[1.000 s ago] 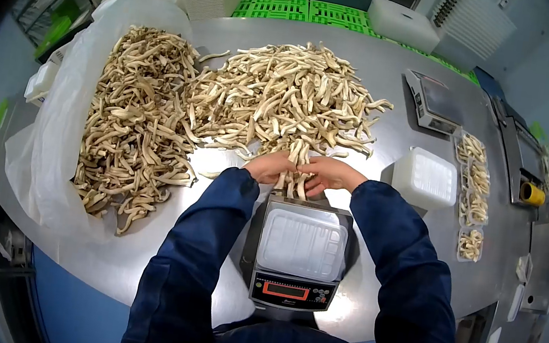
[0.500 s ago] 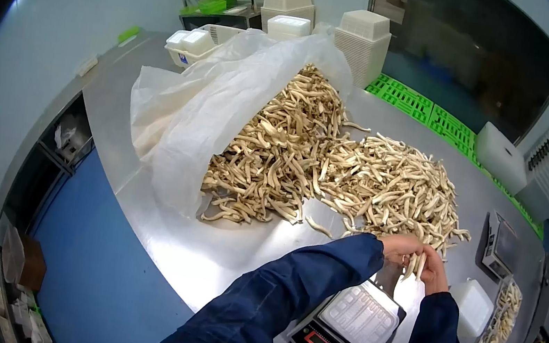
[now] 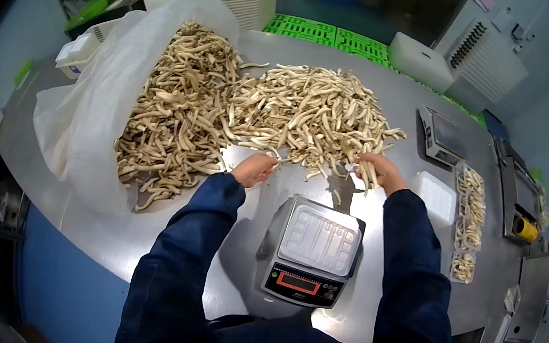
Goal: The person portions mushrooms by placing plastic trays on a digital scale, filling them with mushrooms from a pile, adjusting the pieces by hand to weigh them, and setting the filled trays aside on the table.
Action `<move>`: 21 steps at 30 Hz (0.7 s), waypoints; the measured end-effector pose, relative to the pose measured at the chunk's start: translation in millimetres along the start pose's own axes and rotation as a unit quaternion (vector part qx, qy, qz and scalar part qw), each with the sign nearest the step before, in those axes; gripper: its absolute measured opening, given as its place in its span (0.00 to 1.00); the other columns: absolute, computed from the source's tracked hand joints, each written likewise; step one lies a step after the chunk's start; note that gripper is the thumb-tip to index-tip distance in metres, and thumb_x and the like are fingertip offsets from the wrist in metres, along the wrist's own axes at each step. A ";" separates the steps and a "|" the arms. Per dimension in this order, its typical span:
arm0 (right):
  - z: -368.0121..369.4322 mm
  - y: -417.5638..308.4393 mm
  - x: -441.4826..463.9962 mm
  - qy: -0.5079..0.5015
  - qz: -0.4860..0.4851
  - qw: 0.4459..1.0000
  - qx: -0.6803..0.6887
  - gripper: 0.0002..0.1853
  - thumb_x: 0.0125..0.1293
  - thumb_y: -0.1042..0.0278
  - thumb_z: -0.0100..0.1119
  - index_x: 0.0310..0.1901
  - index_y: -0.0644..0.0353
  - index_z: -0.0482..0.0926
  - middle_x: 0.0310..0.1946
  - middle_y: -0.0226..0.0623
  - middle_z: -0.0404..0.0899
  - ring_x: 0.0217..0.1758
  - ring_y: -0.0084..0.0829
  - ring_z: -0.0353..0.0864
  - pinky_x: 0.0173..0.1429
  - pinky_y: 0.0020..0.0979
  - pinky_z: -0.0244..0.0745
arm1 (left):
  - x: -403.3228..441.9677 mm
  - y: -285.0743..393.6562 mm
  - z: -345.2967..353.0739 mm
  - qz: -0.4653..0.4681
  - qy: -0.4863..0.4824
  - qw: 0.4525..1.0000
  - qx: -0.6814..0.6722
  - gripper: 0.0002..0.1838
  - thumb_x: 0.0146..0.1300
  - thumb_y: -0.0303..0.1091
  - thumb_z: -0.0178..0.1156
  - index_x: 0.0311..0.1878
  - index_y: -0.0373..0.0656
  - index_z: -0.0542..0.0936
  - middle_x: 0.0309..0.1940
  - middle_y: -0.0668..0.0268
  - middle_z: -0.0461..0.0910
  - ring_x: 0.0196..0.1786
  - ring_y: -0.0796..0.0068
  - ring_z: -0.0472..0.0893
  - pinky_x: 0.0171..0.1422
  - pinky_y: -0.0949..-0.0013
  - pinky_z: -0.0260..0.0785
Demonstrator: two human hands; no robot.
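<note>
Right hand (image 3: 382, 172) grips a few mushrooms (image 3: 368, 176) at the near edge of the pile (image 3: 314, 110) on the bench (image 3: 401, 94); left hand (image 3: 255, 170) is curled, fingertips at another mushroom (image 3: 282, 161), grip unclear. Nearer stands a scale (image 3: 301, 284) bearing a tray (image 3: 321, 238).

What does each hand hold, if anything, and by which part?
The right hand holds mushrooms, ends protruding; exact grip unclear. Left hand: cannot tell.

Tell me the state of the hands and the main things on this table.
Left hand: curled, grip unclear
Right hand: holding mushrooms
Pile: heaped loose
Bag: open, mushrooms spread from it
Near scale: bearing a tray, display unreadable
Tray: no mushrooms in it
Far scale: bare
Clear tubs: filled with mushrooms
Baskets: stacked upside down
</note>
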State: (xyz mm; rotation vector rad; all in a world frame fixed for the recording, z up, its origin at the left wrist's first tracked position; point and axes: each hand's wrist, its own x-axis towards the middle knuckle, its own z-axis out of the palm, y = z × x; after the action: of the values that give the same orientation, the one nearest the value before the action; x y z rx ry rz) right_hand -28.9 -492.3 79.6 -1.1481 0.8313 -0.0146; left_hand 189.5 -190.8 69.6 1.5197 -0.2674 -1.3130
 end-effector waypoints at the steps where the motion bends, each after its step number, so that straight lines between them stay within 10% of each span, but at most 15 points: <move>1: -0.4 2.5 2.6 0.025 -0.002 1.000 0.004 0.12 0.61 0.66 0.62 0.37 0.68 0.76 0.29 0.42 0.78 0.28 0.33 0.81 0.30 0.33 0.84 | 7.2 -7.9 -4.3 -0.005 0.014 1.000 -0.011 0.08 0.63 0.37 0.58 0.39 0.44 0.73 0.35 0.70 0.70 0.40 0.77 0.71 0.48 0.68 0.67; 5: -1.7 12.5 19.0 0.049 -0.007 0.999 0.013 0.09 0.62 0.68 0.59 0.35 0.67 0.75 0.26 0.39 0.76 0.23 0.34 0.79 0.28 0.34 0.83 | 55.2 -53.1 -17.7 0.204 0.072 0.972 0.088 0.10 0.63 0.38 0.57 0.41 0.43 0.73 0.36 0.68 0.69 0.41 0.73 0.70 0.51 0.60 0.66; 11: 13.5 17.0 31.5 0.049 -0.016 0.998 0.044 0.11 0.62 0.68 0.59 0.38 0.69 0.74 0.30 0.42 0.75 0.27 0.35 0.79 0.32 0.36 0.83 | 77.8 -13.1 40.3 0.031 -0.010 0.975 -0.218 0.34 0.67 0.51 0.53 0.70 0.45 0.57 0.73 0.58 0.50 0.72 0.60 0.56 0.71 0.49 0.53; 18: 45.4 14.2 38.7 0.005 0.037 0.989 0.140 0.11 0.65 0.69 0.59 0.43 0.65 0.72 0.32 0.41 0.77 0.31 0.40 0.81 0.35 0.43 0.83 | 97.9 12.8 99.1 -0.021 -0.106 0.950 -0.294 0.23 0.68 0.51 0.52 0.60 0.49 0.70 0.55 0.63 0.74 0.60 0.60 0.69 0.65 0.45 0.58; 21: 61.1 8.4 40.6 -0.011 0.036 0.983 0.179 0.10 0.64 0.70 0.60 0.45 0.63 0.76 0.35 0.38 0.80 0.33 0.32 0.82 0.35 0.33 0.82 | 111.1 17.9 117.0 -0.024 -0.050 0.948 -0.314 0.17 0.68 0.43 0.55 0.55 0.45 0.72 0.46 0.63 0.77 0.46 0.64 0.77 0.47 0.55 0.72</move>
State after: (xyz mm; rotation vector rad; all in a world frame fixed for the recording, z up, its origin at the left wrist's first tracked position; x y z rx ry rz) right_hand 32.5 -456.8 58.9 -0.7788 0.8116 -0.0886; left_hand 142.8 -343.2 38.6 0.9233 0.1251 -1.3483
